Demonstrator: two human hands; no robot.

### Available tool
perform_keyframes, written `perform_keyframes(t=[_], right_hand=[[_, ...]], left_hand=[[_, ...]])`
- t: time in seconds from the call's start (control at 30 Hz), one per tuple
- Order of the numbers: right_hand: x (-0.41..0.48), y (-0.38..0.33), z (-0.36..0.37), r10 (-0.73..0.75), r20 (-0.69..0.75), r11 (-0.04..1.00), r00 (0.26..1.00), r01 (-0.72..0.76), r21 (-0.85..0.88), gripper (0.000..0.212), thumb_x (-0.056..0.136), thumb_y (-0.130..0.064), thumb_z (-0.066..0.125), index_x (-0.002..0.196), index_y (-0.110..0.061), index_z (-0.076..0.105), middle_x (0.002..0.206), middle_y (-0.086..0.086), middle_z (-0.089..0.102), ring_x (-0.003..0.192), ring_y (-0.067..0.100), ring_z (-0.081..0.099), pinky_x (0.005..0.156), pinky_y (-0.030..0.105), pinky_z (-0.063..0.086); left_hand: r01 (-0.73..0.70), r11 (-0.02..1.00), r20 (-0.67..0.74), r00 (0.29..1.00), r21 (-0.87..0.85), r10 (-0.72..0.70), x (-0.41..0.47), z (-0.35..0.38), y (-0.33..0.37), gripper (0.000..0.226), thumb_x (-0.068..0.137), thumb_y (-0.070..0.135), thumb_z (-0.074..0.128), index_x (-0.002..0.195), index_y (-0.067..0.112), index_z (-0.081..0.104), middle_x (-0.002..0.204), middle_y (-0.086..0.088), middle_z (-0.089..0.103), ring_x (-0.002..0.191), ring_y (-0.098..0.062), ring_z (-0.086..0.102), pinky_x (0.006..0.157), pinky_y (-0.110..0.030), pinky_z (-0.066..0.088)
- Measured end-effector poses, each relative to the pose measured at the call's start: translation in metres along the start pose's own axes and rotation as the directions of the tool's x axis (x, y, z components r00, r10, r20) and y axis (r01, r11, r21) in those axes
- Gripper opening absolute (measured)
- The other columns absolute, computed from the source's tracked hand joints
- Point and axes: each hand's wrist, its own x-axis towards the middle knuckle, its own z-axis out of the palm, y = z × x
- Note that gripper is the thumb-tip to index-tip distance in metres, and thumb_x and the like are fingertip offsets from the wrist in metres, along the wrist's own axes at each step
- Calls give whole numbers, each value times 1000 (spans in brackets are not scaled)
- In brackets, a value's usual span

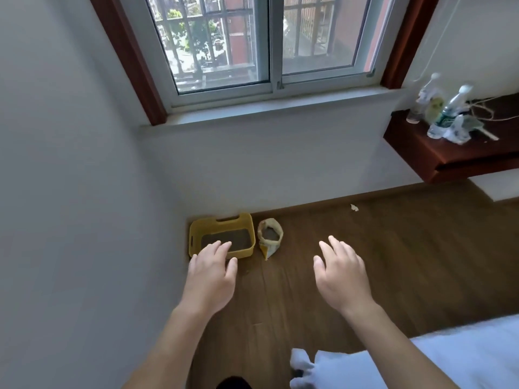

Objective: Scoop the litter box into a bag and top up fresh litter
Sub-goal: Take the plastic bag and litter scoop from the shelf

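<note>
— Wood floor (365, 262) runs up to a white wall under a barred window (252, 43). What sits in the corner?

— Yellow box (196, 228), tucked where the two walls meet, with grey litter (233, 238) spread across its bottom. Just to its right stands a small bag (270, 237), top rolled down, more grey grains showing inside.

— Do box and bag touch?

— Very close; I cannot tell whether they meet.

— And the hands?

— Both are stretched forward, palms down, fingers loosely spread, holding nothing. Left hand (212, 276) hangs in front of the box's near edge and hides part of it. Right hand (341, 276) is over bare floor, right of the bag and apart from it.

— Anything else?

— Dark shelf (415, 153) on the right wall carries plastic bottles (446, 113) and crumpled wrapping. White bedding (463, 357) fills the lower right corner. One pale scrap (354, 207) lies on the floor by the wall.
</note>
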Motion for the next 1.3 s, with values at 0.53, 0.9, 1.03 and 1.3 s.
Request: perform_keyframes(t=[0.53, 0.9, 1.03, 1.3], right_hand=[[158, -18, -6, 288, -160, 953, 944, -299, -50, 54, 93, -39, 34, 134, -13, 58, 144, 10, 52, 134, 30, 45, 109, 47, 38], [184, 60, -32, 478, -237, 867, 846, -498, -25, 51, 93, -37, 36, 131, -13, 60, 141, 10, 55, 131, 30, 49, 107, 46, 42], [200, 112, -43, 521, -260, 843, 813, -538, 7, 51, 94, -37, 36, 131, -12, 60, 141, 10, 55, 130, 31, 49, 106, 47, 42], [216, 230, -92, 564, -301, 810, 769, -585, 24, 43, 99, -34, 42, 136, -15, 56, 145, 6, 51, 135, 26, 45, 110, 43, 39]], left_hand=[[-347, 938, 139, 930, 30, 339, 250, -5, 31, 45, 103, 40, 37, 145, 24, 43, 152, 1, 41, 143, -21, 32, 120, -41, 26], [-592, 804, 264, 785, 53, 560, 320, 44, 153, 44, 104, 38, 33, 143, 23, 45, 148, 3, 45, 140, -20, 34, 118, -38, 23], [-651, 757, 282, 736, 48, 615, 338, 72, 214, 43, 104, 37, 32, 142, 23, 46, 146, 5, 46, 139, -18, 33, 118, -36, 22], [-741, 671, 295, 648, 34, 702, 352, 123, 350, 42, 104, 34, 29, 139, 23, 48, 144, 7, 48, 138, -15, 35, 115, -31, 22]])
